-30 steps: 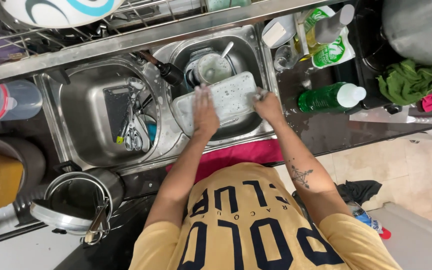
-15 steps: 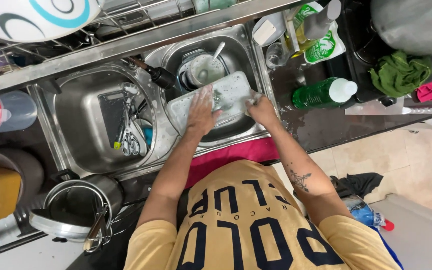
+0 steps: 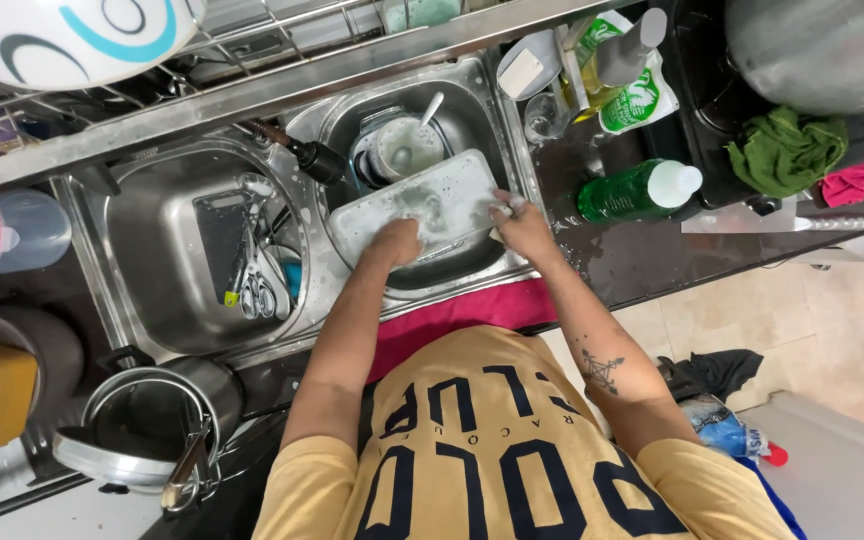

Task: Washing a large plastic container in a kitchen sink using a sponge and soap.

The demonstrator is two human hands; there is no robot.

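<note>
We are mid-scrub: our left hand presses flat, fingers spread, on the soapy rectangular tray lying over the right sink, right hand fingers closed on its edge, so next likely calls for rinsing it.

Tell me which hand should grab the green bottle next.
Right, probably. The right hand holds the tray at its edge beside the counter where the green bottle lies; the left hand presses the tray's middle, farther away.
</note>
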